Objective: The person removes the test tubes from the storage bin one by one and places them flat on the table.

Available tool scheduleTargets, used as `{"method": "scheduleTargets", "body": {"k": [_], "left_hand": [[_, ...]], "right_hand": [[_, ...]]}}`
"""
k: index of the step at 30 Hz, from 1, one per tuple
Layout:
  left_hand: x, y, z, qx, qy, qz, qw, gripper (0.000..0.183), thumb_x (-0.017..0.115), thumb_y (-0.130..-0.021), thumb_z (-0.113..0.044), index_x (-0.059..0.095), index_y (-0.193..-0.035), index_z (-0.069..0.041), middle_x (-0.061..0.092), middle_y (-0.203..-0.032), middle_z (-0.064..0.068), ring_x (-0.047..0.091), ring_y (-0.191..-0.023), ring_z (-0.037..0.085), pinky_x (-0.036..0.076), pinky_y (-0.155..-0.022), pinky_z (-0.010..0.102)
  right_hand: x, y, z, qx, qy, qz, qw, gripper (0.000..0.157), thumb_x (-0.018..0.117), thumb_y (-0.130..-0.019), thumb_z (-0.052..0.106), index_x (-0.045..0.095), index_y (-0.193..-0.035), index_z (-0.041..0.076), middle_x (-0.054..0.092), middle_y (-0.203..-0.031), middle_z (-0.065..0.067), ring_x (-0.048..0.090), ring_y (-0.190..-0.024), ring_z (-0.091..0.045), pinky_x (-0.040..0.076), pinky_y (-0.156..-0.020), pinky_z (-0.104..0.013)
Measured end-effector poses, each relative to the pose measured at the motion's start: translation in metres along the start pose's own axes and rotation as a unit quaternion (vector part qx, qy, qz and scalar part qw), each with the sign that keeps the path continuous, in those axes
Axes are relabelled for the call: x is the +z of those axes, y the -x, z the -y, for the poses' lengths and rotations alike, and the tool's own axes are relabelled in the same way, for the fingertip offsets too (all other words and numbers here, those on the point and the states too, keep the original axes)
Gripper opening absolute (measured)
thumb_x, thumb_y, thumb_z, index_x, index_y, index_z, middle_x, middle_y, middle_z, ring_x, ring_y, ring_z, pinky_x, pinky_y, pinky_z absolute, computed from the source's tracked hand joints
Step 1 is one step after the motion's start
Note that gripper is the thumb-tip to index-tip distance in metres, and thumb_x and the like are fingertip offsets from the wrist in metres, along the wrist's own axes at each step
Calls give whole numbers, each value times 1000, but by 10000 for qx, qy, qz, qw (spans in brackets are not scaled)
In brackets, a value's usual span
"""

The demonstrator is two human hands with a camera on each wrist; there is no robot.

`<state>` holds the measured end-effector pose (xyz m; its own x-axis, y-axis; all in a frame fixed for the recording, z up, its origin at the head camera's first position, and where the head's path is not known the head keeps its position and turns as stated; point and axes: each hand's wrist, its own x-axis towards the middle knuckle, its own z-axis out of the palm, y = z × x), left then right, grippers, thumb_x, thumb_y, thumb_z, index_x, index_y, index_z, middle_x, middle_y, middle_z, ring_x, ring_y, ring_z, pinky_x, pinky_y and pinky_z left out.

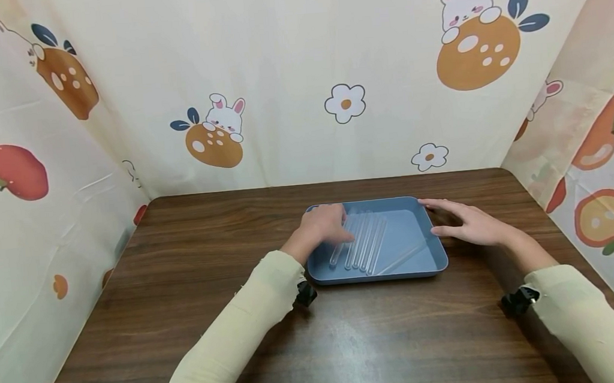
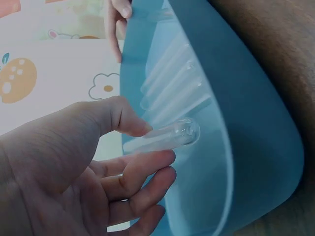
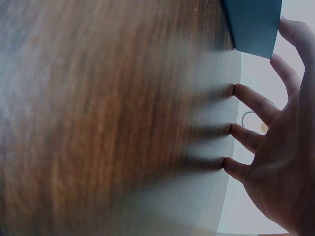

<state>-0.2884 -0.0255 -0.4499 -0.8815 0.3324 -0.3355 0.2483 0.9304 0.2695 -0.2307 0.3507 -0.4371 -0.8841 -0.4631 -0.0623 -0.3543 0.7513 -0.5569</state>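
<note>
A shallow blue tray holds several clear test tubes, most lying side by side in a slanted row. One separate test tube lies at a lower angle toward the tray's right side. Over the tray's left part, my left hand pinches the leftmost test tube between thumb and fingers, its rounded end toward the tray's near wall. At the tray's right wall, my right hand has thumb and forefinger spread against the rim. Its other fingertips rest on the tabletop.
The tray stands on a dark brown wooden table, toward its far edge. A pale curtain printed with rabbits, fruit and flowers hangs behind and on both sides. Each wrist wears a small black camera below a pale sleeve.
</note>
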Motion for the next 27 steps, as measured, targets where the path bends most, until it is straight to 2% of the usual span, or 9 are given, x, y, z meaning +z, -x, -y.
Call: {"method": "scheduleTargets", "body": {"k": [3, 6, 9, 12, 13, 16, 19, 23, 27], "left_hand": [[-7, 10, -6, -73, 4, -57, 10000, 64, 79, -96, -60, 65, -149, -26, 75, -146, -3, 72, -118, 20, 59, -105, 50], [-5, 7, -4, -68, 55, -104, 9999, 68, 81, -95, -63, 65, -149, -25, 75, -143, -3, 70, -115, 20, 59, -101, 47], [6, -10, 8, 57, 195, -173, 9996, 67, 82, -91, -67, 65, -144, -29, 76, -137, -5, 68, -107, 18, 58, -93, 45], [-12, 22, -6, 26, 254, -175, 9995, 62, 81, -96, -60, 65, -145, -24, 76, -139, -1, 69, -112, 22, 59, -96, 47], [-11, 22, -5, 26, 242, -214, 9995, 61, 80, -96, -60, 65, -144, -25, 76, -138, 0, 70, -112, 22, 59, -95, 47], [-19, 40, -11, -7, 250, -310, 9992, 64, 80, -97, -60, 65, -147, -23, 77, -138, 1, 71, -114, 22, 60, -97, 46], [-19, 40, -7, 20, 356, -336, 9988, 64, 80, -97, -59, 65, -147, -22, 78, -132, 2, 70, -103, 20, 60, -89, 44], [-44, 75, -18, 15, 617, -199, 9979, 60, 79, -102, -45, 63, -150, -14, 78, -129, 9, 69, -98, 23, 58, -88, 42], [-52, 88, -17, 107, 689, -260, 9972, 58, 78, -103, -42, 63, -151, -13, 79, -124, 9, 68, -96, 23, 55, -85, 39]], "right_hand": [[0, 1, 0, -8, 15, -7, 10000, 73, 72, -110, 40, 40, -176, 32, 41, -182, -17, 30, -168, -61, 30, -123, -86], [1, 1, 0, -19, 24, -15, 10000, 73, 71, -111, 40, 39, -176, 32, 41, -182, -18, 31, -167, -61, 31, -122, -86], [1, 2, 0, -11, 26, -19, 10000, 73, 71, -111, 40, 39, -176, 32, 41, -182, -18, 34, -167, -59, 33, -122, -85], [1, 2, 0, -16, 45, -28, 10000, 73, 71, -111, 40, 39, -176, 32, 42, -182, -18, 37, -166, -56, 35, -121, -85], [1, 2, 0, -19, 59, -35, 10000, 73, 71, -111, 41, 39, -176, 32, 42, -182, -18, 39, -165, -55, 36, -120, -84], [1, 1, 0, -6, 47, -30, 10000, 73, 71, -111, 41, 39, -176, 32, 42, -181, -18, 36, -166, -57, 34, -121, -85], [1, 1, 0, 26, 5, -15, 10000, 73, 72, -110, 41, 40, -176, 32, 42, -182, -18, 30, -168, -61, 30, -123, -86], [1, 1, 0, 6, 16, -24, 10000, 73, 72, -110, 41, 40, -176, 32, 42, -182, -18, 34, -167, -59, 32, -123, -85], [1, 1, 1, -32, 40, -38, 10000, 73, 71, -111, 41, 39, -176, 32, 42, -182, -18, 35, -166, -57, 34, -122, -84]]}}
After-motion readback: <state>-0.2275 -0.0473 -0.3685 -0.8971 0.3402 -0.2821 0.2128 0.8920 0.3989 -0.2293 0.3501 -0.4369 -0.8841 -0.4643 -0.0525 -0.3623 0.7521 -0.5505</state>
